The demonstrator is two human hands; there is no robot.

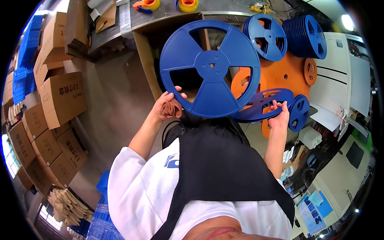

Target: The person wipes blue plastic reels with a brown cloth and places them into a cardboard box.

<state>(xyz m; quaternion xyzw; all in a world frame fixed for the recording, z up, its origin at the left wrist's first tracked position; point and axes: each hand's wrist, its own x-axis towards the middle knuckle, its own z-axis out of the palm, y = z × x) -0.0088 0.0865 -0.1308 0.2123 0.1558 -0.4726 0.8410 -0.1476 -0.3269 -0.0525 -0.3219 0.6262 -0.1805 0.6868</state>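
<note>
My left hand (167, 106) grips the lower left rim of a large blue plastic reel (209, 67), held upright and facing me. My right hand (280, 115) holds a second blue reel (262, 105) tilted nearly flat, just right of and below the first. A small blue reel (300, 113) stands on edge right beside my right hand. Both forearms rise from my white sleeves and black apron.
Orange reels (286, 74) lie on the work surface behind, with a stack of blue reels (306, 36) and one leaning blue reel (269, 37) further back. An open cardboard box (146, 56) stands ahead. Stacked cartons (60, 96) line the left. Tape rolls (188, 5) sit at the top.
</note>
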